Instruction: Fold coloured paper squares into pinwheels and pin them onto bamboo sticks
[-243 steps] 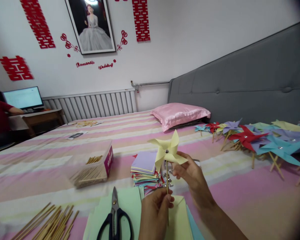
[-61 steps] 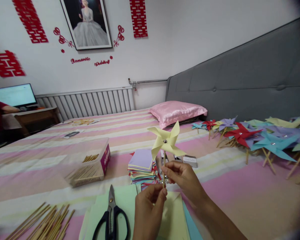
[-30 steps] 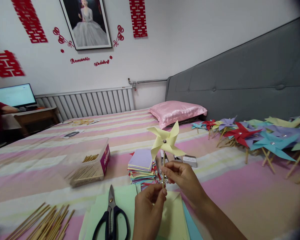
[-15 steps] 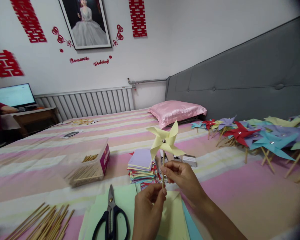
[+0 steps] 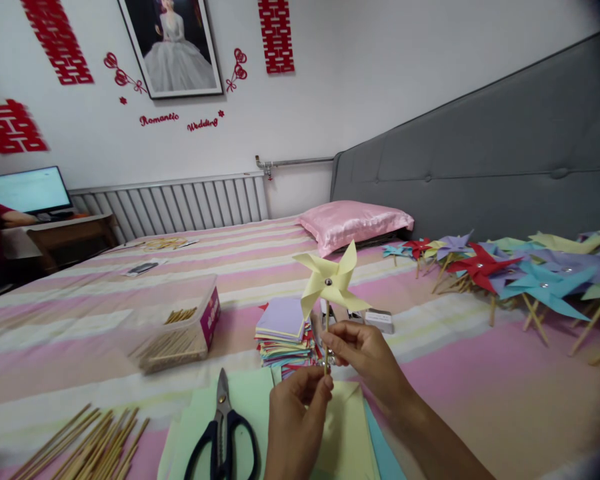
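Observation:
A pale yellow paper pinwheel (image 5: 336, 287) with a metal pin at its centre stands upright on a thin wooden stick. My left hand (image 5: 300, 413) pinches the stick's lower end. Higher up, just under the blades, my right hand (image 5: 363, 350) is closed on the same stick. Behind the hands sits a stack of cut paper squares (image 5: 283, 327), purple on top. Black-handled scissors (image 5: 223, 427) lie closed on green paper sheets (image 5: 190, 413), left of my left hand. Yellow sheets (image 5: 350, 433) are beneath my hands.
Loose wooden sticks (image 5: 100, 443) lie at lower left. A clear plastic box (image 5: 180, 333) holds more sticks. Finished pinwheels (image 5: 540, 280) in several colours crowd the right side. A pink pillow (image 5: 355, 220) rests by the grey headboard (image 5: 480, 153). A person's arm (image 5: 15, 217) shows at far left.

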The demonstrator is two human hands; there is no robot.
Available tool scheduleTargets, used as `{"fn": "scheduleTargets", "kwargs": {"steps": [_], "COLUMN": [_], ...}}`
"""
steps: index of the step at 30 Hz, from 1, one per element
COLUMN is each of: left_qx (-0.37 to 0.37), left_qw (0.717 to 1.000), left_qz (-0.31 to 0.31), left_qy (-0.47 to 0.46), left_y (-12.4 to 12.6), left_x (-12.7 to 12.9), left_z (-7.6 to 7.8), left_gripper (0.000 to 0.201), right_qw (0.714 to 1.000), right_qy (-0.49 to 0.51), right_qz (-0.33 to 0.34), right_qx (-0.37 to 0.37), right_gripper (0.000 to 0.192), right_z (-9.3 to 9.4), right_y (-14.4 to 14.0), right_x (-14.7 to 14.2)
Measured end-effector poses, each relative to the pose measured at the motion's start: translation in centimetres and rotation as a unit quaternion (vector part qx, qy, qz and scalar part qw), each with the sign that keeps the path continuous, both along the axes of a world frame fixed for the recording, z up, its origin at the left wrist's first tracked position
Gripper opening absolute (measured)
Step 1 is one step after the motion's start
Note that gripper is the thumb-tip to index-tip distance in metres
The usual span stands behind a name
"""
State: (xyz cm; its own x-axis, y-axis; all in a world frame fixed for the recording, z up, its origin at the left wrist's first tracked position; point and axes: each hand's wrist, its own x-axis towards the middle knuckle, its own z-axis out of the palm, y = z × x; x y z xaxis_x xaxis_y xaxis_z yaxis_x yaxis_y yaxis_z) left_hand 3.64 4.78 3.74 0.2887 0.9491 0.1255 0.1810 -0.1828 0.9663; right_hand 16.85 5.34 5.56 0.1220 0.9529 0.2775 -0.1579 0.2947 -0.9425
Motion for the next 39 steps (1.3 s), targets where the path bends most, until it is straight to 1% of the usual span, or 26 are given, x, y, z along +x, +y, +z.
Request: {"fn": "scheduleTargets", "kwargs": {"steps": [4, 10, 19, 26, 28, 29, 33, 35, 37, 39], "left_qx": [-0.002, 0.008, -0.001, 0.001, -0.001, -0.002, -0.011, -0.018, -0.020, -0.020], "left_qw": [1.000, 1.000, 1.000, 1.000, 1.000, 1.000, 1.000, 1.000, 1.000, 1.000], "left_qz": [-0.001, 0.001, 0.003, 0.006, 0.007, 0.009, 0.016, 0.015, 0.011, 0.006], "left_qy": [0.001, 0.004, 0.017, 0.019, 0.016, 0.013, -0.004, -0.008, -0.004, 0.004], "left_y": [0.1, 0.1, 0.2, 0.1, 0.2, 0.2, 0.1, 0.0, 0.0, 0.0], "left_x": [0.0, 0.0, -0.1, -0.1, -0.1, -0.1, 0.0, 0.0, 0.0, 0.0], "left_z": [0.0, -0.1, -0.4, -0.4, -0.3, -0.3, -0.2, -0.1, -0.1, -0.1], "left_gripper": [0.027, 0.023, 0.019, 0.017, 0.017, 0.017, 0.016, 0.017, 0.018, 0.018], "right_qw": [1.000, 1.000, 1.000, 1.000, 0.999, 0.999, 0.988, 0.979, 0.971, 0.962], "right_qy": [0.000, 0.006, 0.005, 0.010, 0.021, 0.029, 0.066, 0.064, 0.036, 0.006], "right_qz": [0.006, 0.001, 0.002, 0.000, -0.018, -0.035, -0.140, -0.193, -0.231, -0.260], "right_qx": [0.002, 0.003, 0.004, -0.019, -0.024, -0.022, 0.012, 0.033, 0.058, 0.088], "right_gripper": [0.021, 0.020, 0.020, 0.022, 0.025, 0.030, 0.054, 0.062, 0.064, 0.057], "right_z": [0.0, -0.3, -0.3, 0.0, 0.1, 0.1, 0.4, 0.7, 1.0, 1.1], "right_y": [-0.1, 0.2, 0.1, 0.0, 0.1, 0.1, 0.2, 0.0, -0.2, -0.4], "right_x": [0.0, 0.0, 0.0, -0.1, 0.0, 0.0, 0.3, 0.5, 0.6, 0.8]}}
